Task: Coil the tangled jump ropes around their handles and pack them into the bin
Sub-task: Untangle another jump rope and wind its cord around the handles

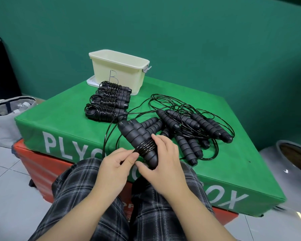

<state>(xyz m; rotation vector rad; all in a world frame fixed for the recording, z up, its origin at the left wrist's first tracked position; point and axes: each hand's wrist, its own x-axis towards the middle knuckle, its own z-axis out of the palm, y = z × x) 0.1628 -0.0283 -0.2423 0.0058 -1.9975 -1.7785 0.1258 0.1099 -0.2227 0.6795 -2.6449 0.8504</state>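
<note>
Right hand (pixel 161 164) grips paired foam handles (pixel 139 138) at green plyo box (pixel 63 117) near edge; left hand (pixel 116 161) pinches black cord (pixel 145 146). Keep turns tight, adjacent; feed slack clear of tangled pile (pixel 189 129). Cream bin (pixel 118 70) far edge, four finished bundles (pixel 108 103) just before it.

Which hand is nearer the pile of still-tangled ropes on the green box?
Right. The right hand grips the handle pair being wound, just short of the tangled pile. The left hand pinches the cord on the far side of that pair, farther from the pile.
</note>
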